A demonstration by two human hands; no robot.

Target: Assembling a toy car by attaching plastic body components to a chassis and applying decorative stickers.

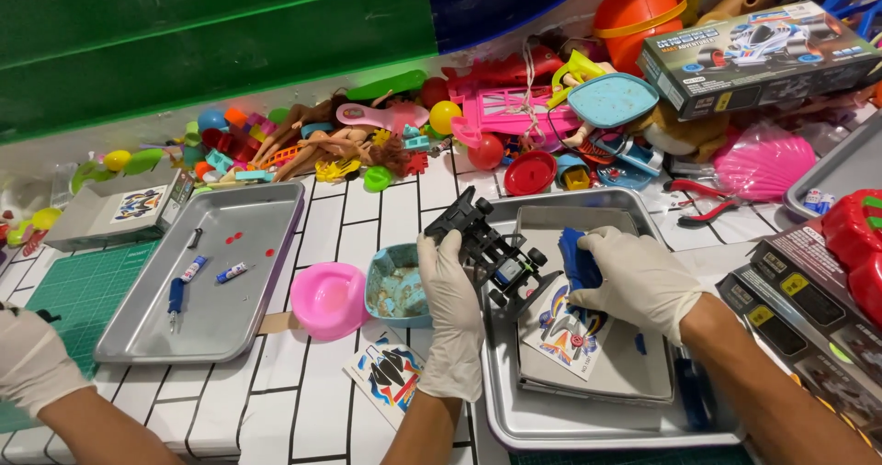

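Observation:
My left hand (450, 309), in a white glove, grips a black toy car chassis (491, 249) with small wheels and holds it tilted over the left edge of a metal tray (588, 424). My right hand (638, 281), also gloved, closes on a blue plastic part (575, 255) just right of the chassis. Under both lies a grey flat box with a colourful sticker sheet (565, 327) on it, inside the tray.
A second metal tray (248, 212) at left holds small tubes. A pink toy bowl (329, 298), a blue bowl (388, 286) and a loose sticker sheet (390, 373) lie between the trays. Toys pile along the back; boxes (799, 300) stand right. Another person's gloved hand (32, 359) is lower left.

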